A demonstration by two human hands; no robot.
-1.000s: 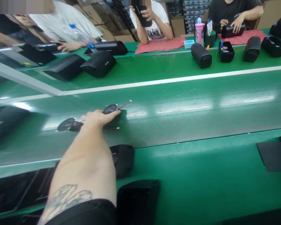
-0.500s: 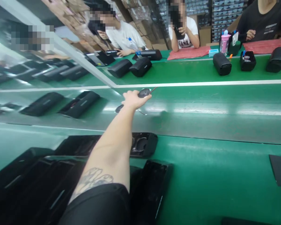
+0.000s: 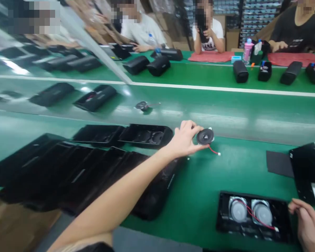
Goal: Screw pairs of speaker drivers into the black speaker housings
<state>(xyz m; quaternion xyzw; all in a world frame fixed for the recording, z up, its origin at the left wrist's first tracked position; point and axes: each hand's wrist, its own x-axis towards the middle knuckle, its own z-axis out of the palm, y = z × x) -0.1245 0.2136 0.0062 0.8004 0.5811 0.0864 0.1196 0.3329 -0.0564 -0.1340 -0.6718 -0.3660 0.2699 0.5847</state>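
Observation:
My left hand [image 3: 184,141] reaches out over the near edge of the green bench and pinches a small round black speaker driver [image 3: 205,136] with a red wire and white plug hanging from it. Its fingers are closed on the driver's rim. My right hand [image 3: 308,224] is at the bottom right, fingers curled against the right end of a black speaker panel [image 3: 223,213] that holds two grey drivers joined by red wire. A second loose driver [image 3: 142,105] lies further out on the shiny conveyor belt [image 3: 225,119].
Open black housings [image 3: 147,134] lie just left of my left hand, with several more stacked at lower left [image 3: 68,175]. A dark mat [image 3: 279,163] and a black box [image 3: 307,168] sit at right. Across the belt, people sit behind black speakers [image 3: 240,71] and a pink bottle [image 3: 247,50].
My left hand lifted one driver off the conveyor and drew it back to the near bench. The other driver stayed on the belt. My right hand and the two-driver panel came into view.

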